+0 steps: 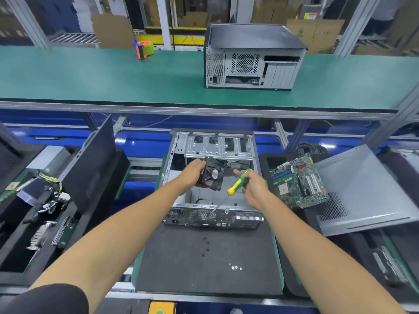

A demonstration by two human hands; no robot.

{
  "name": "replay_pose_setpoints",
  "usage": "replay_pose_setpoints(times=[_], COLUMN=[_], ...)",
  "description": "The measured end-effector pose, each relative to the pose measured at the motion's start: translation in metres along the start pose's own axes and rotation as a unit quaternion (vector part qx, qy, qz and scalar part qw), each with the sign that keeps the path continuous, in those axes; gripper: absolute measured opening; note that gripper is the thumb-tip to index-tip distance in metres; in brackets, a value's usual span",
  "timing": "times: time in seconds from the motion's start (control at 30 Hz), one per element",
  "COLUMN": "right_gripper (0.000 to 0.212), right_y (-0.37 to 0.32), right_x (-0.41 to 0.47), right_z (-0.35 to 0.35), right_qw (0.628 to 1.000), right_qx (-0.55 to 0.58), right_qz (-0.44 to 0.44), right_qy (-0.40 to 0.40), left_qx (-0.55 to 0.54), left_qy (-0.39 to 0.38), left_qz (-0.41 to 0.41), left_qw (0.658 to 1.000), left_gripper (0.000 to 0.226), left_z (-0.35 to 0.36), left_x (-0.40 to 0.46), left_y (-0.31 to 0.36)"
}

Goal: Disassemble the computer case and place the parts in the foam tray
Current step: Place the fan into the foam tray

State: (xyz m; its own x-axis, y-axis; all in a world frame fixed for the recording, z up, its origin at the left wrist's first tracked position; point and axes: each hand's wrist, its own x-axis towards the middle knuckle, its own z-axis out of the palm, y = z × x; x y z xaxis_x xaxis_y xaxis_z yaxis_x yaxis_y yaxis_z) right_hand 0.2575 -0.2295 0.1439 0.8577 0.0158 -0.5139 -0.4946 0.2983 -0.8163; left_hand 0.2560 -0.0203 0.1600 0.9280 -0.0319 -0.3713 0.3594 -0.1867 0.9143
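Black fan (212, 176) gripped in the left hand (192, 173) over the open case (179, 155); right hand (254, 189) clenched around a screwdriver (238, 182), tip at the case's near edge.

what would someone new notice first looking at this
Most likely the two bare arms reaching into the open computer case at centre: the left hand grips a black fan, the right hand a green-and-yellow screwdriver. A bare motherboard lies just right.

Left hand (192, 174) covers fan (213, 175) edge; screws (235, 267) too small to identify
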Motion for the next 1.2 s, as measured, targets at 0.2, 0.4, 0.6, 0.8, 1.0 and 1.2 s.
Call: replay_pose_setpoints(times=[0.2,0.4,0.6,0.8,1.0,1.2], right_gripper=[0.009,0.012,0.011,0.011,0.059,0.055], right_y=[0.011,0.017,0.015,0.004,0.000,-0.003], right_x=[0.004,0.003,0.001,0.004,0.007,0.013], right_z=[0.001,0.002,0.006,0.012,0.009,0.004], right_qw=[0.998,0.997,0.999,0.983,0.982,0.986], right_qx=[0.054,0.054,0.041,-0.157,-0.183,-0.125], right_qz=[0.024,0.006,-0.015,-0.066,-0.046,-0.112], right_qy=[-0.028,-0.052,-0.023,0.067,-0.019,0.017], left_qx=[-0.055,-0.070,0.188,0.143,-0.026,0.043], left_qy=[0.057,0.078,0.102,0.101,0.120,0.000], left_qz=[0.007,-0.065,0.001,-0.055,-0.088,-0.001], left_qw=[0.997,0.992,0.977,0.983,0.989,0.999], left_gripper=[0.054,0.067,0.078,0.080,0.068,0.082], left_z=[0.018,0.035,0.050,0.060,0.066,0.075], left_x=[-0.007,-0.003,0.000,0.009,0.022,0.016], left_y=[-0.005,-0.008,-0.011,-0.012,-0.001,0.007])
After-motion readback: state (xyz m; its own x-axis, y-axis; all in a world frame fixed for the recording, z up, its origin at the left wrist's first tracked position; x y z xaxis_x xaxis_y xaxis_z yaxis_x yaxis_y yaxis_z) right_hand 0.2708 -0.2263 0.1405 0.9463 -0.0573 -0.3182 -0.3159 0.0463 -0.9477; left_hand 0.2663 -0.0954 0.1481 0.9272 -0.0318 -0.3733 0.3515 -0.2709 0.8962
